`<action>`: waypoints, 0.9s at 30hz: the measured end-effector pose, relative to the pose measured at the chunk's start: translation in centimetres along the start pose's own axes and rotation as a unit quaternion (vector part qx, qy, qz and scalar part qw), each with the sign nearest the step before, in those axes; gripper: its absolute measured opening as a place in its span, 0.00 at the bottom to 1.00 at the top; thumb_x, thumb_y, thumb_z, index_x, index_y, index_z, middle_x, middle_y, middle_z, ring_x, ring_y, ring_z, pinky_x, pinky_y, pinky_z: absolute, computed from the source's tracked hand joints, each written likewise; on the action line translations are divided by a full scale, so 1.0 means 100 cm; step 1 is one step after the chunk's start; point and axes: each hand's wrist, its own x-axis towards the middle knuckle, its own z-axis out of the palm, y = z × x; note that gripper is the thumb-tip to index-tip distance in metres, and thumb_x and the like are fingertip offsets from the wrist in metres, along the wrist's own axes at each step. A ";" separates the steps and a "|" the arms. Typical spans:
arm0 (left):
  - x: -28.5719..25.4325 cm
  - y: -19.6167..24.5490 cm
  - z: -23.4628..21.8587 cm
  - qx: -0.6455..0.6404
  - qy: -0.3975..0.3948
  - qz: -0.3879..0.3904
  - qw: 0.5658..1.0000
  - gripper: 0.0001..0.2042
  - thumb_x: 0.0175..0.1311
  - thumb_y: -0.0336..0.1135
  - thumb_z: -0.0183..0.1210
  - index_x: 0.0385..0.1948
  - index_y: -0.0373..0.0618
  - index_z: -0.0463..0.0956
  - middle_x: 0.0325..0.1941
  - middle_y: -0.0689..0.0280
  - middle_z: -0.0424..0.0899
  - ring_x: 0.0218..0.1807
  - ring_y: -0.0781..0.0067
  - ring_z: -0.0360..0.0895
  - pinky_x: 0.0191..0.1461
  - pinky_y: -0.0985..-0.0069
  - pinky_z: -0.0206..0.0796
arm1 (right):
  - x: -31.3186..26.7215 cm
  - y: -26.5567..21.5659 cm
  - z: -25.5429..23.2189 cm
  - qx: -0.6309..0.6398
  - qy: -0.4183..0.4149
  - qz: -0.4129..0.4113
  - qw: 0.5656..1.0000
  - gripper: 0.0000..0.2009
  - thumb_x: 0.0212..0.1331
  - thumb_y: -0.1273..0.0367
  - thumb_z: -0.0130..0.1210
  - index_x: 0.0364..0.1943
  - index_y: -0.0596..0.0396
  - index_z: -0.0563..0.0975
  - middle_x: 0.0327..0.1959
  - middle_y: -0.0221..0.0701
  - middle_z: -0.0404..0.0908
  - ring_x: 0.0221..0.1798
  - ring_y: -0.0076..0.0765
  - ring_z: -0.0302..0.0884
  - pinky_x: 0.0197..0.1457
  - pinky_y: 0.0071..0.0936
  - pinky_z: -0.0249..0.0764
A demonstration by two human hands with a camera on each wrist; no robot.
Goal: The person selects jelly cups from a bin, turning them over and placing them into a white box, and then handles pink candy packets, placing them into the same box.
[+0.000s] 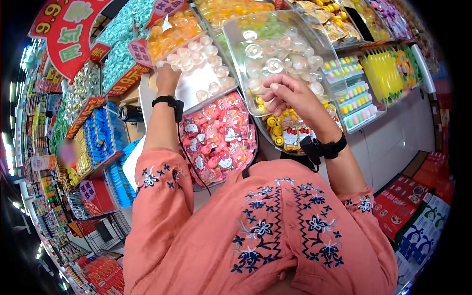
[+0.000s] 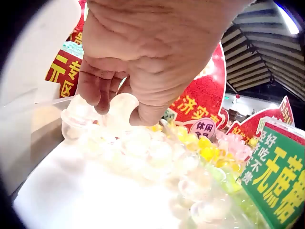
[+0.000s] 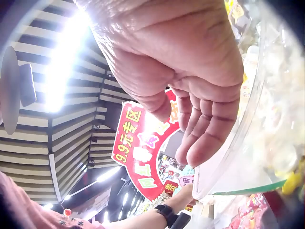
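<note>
My left hand [image 1: 168, 78] reaches over the far left corner of a clear bin, whose white bottom [image 1: 194, 88] shows bare in the middle. Between thumb and fingers it pinches a pale, translucent jelly cup [image 2: 123, 109]. More jelly cups [image 1: 195, 53] lie along the bin's back and right side, several of them washed out by glare in the left wrist view. My right hand [image 1: 294, 96] hovers at the near side of another bin full of whitish jelly cups [image 1: 297, 56]. Its fingers [image 3: 209, 138] are loosely bent and hold nothing.
Pink packaged sweets [image 1: 216, 137] fill a tray nearest my body, with yellow packets [image 1: 290, 132] beside it. Orange jelly cups [image 1: 177, 32] stand behind. Pastel sweets in small boxes [image 1: 355, 93] are at the right. Red price signs [image 1: 130, 81] edge the left shelves.
</note>
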 end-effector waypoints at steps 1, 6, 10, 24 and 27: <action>0.002 -0.001 0.002 0.015 0.004 0.015 1.000 0.21 0.56 0.45 0.61 0.45 0.39 0.77 0.52 0.46 0.78 0.52 0.44 0.78 0.56 0.55 0.71 | 0.001 0.001 -0.001 0.002 0.003 0.003 1.000 0.17 0.72 0.61 0.49 0.55 0.59 0.72 0.42 0.34 0.82 0.35 0.24 0.81 0.36 0.21 0.80; 0.017 -0.003 0.015 0.069 -0.008 0.030 0.997 0.17 0.57 0.42 0.59 0.44 0.40 0.77 0.51 0.48 0.79 0.51 0.45 0.79 0.54 0.55 0.72 | 0.005 0.003 -0.004 0.004 0.010 0.016 1.000 0.16 0.72 0.63 0.48 0.55 0.60 0.73 0.42 0.35 0.83 0.35 0.22 0.82 0.37 0.19 0.80; 0.023 -0.011 0.025 0.075 -0.010 0.037 0.996 0.16 0.59 0.39 0.58 0.45 0.41 0.77 0.51 0.48 0.78 0.51 0.45 0.79 0.53 0.54 0.73 | 0.008 0.004 -0.003 0.000 0.016 0.024 1.000 0.16 0.72 0.63 0.49 0.55 0.59 0.73 0.42 0.34 0.83 0.35 0.22 0.82 0.37 0.19 0.80; 0.018 0.017 -0.011 -0.227 0.039 -0.004 0.973 0.18 0.63 0.40 0.59 0.50 0.37 0.76 0.44 0.52 0.83 0.42 0.55 0.82 0.48 0.63 0.73 | 0.011 0.007 -0.003 -0.020 0.024 0.015 0.999 0.15 0.71 0.63 0.50 0.53 0.59 0.73 0.40 0.33 0.82 0.35 0.21 0.81 0.36 0.19 0.79; -0.053 0.093 -0.090 -0.490 -0.047 -0.009 0.871 0.19 0.68 0.44 0.58 0.51 0.38 0.76 0.40 0.66 0.82 0.32 0.80 0.77 0.30 0.82 0.66 | 0.014 0.008 -0.013 -0.063 0.048 -0.004 0.997 0.14 0.69 0.65 0.51 0.53 0.59 0.74 0.39 0.32 0.82 0.35 0.21 0.80 0.37 0.20 0.78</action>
